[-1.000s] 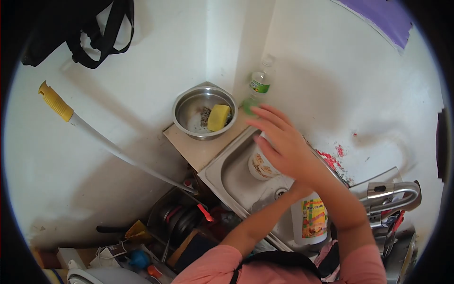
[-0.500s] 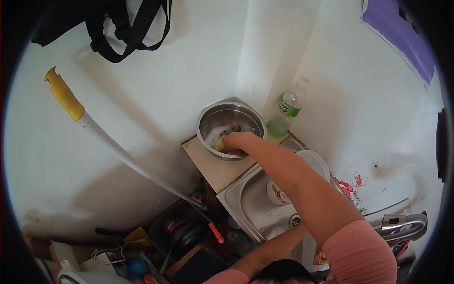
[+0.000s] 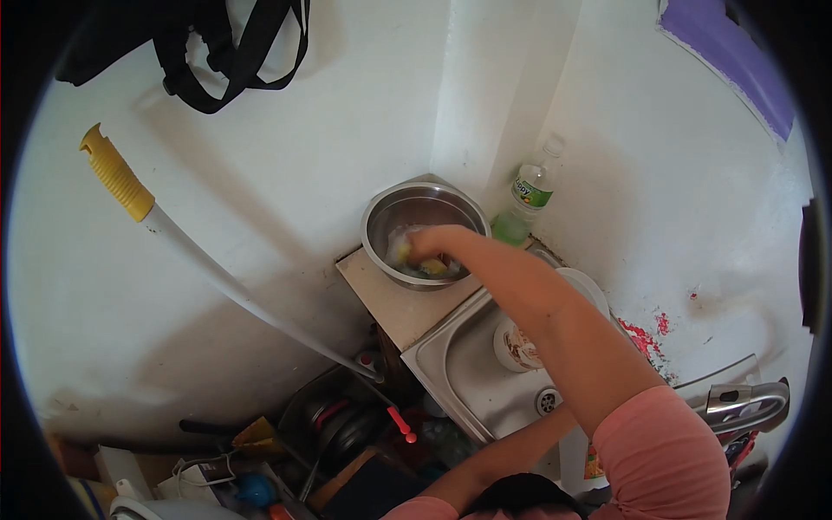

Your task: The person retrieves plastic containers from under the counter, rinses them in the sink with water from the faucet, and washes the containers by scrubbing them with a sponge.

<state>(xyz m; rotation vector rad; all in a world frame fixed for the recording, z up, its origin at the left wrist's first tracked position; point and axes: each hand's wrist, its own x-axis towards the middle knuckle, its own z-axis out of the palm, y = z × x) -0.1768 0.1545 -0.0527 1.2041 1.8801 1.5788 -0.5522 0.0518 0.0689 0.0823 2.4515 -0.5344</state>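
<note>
My right hand [image 3: 429, 245] reaches into the steel bowl [image 3: 374, 256], its fingers closed round something blurred. Whitish translucent material lies by the fingertips, and a yellow piece [image 3: 436, 266] shows below the hand. The bowl rests on the beige counter [image 3: 390, 308] in the corner. My left forearm [image 3: 507, 455] points toward the sink [image 3: 472, 381], with its hand hidden behind my right arm. A white printed tub [image 3: 517, 347] stands in the sink, partly covered by that arm.
A bottle of green liquid [image 3: 524, 195] stands beside the bowl. The metal faucet [image 3: 737, 403] is at right. Below left are dark pans [image 3: 351, 433] and clutter. A yellow-handled pole [image 3: 117, 173] leans across the left wall; black straps [image 3: 234, 65] hang above.
Since a second ago, my right hand has moved from above the sink into the bowl, where the sponge lay in plain sight. The camera view has shifted, and my left hand is now hidden.
</note>
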